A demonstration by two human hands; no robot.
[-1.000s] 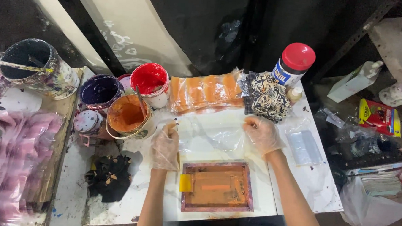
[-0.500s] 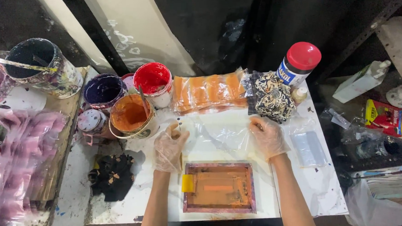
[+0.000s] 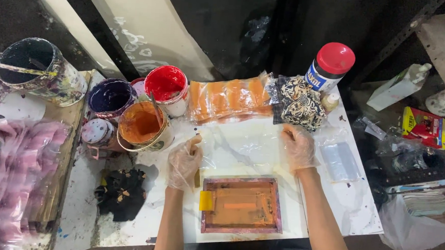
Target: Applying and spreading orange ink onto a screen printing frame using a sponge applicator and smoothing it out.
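Both my hands wear thin clear gloves. My left hand [image 3: 184, 161] and my right hand [image 3: 297, 146] each pinch an edge of a clear plastic bag [image 3: 242, 144] that lies flat on the white table [image 3: 350, 208]. Just in front of the bag rests a small framed printing screen [image 3: 241, 204], stained orange, with a yellow tab at its left side. An open tub of orange ink [image 3: 142, 126] with a stick in it stands close to my left hand.
Tubs of red ink [image 3: 164, 86] and dark purple ink [image 3: 109, 98] stand behind the orange one. A stack of orange-printed bags [image 3: 229, 97], a patterned cloth [image 3: 299, 103] and a red-lidded jar [image 3: 331, 66] line the back. A black rag [image 3: 122, 191] lies left; pink bags [image 3: 17, 170] lie far left.
My hands have shifted slightly on the clear bag, the left thumb now raised. The view has drifted a little; the screen and tubs stay in place.
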